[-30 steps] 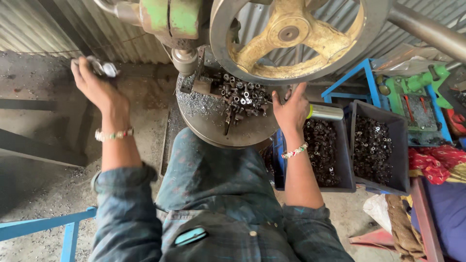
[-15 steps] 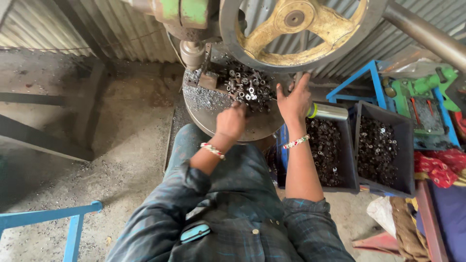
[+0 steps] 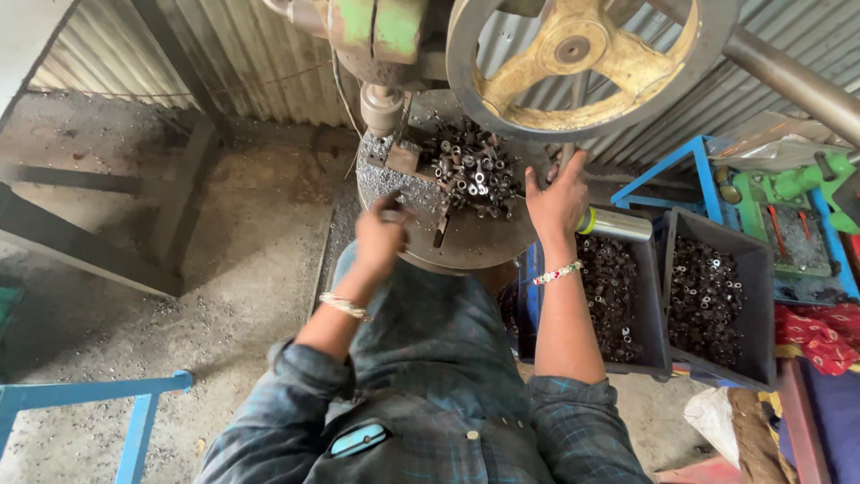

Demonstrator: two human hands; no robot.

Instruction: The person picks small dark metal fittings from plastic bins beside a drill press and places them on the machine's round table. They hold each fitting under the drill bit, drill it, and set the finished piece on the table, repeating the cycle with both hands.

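Two hands up at the press table (image 3: 466, 242), both ours. Left hand (image 3: 381, 235) sits at the near-left edge of the round plate, knuckles toward us, fingers curled in. It looks closed around something small, but we can't tell what, or whether anything is in it at all: the back of the hand hides the palm. Right hand (image 3: 557, 199) is open, fingers spread and pointing up, resting against the right side of the plate just under the handwheel (image 3: 582, 63). It holds nothing that we can see.

Key relation: the pile of small metal sleeves (image 3: 473, 168) lies on the plate between the two hands, up and ahead of both. It's up and to the right of the left hand, and just left of the right hand's fingertips. Right hand is nearer the pile; left hand is nearer the ram (image 3: 382, 108) and the small die block (image 3: 401, 158) under it, which sit straight above-ahead of it. The pieces are short tubes, heaped every which way, so no common long axis to call out.

Outward: two dark bins (image 3: 717, 305) of similar parts stand right of our right forearm, well clear of the hand. A steel cylinder (image 3: 616, 224) lies sideways just beside the right wrist. Blue frame (image 3: 90, 394) at lower left, well apart. Corrugated sheet wall (image 3: 224, 54) behind the machine.
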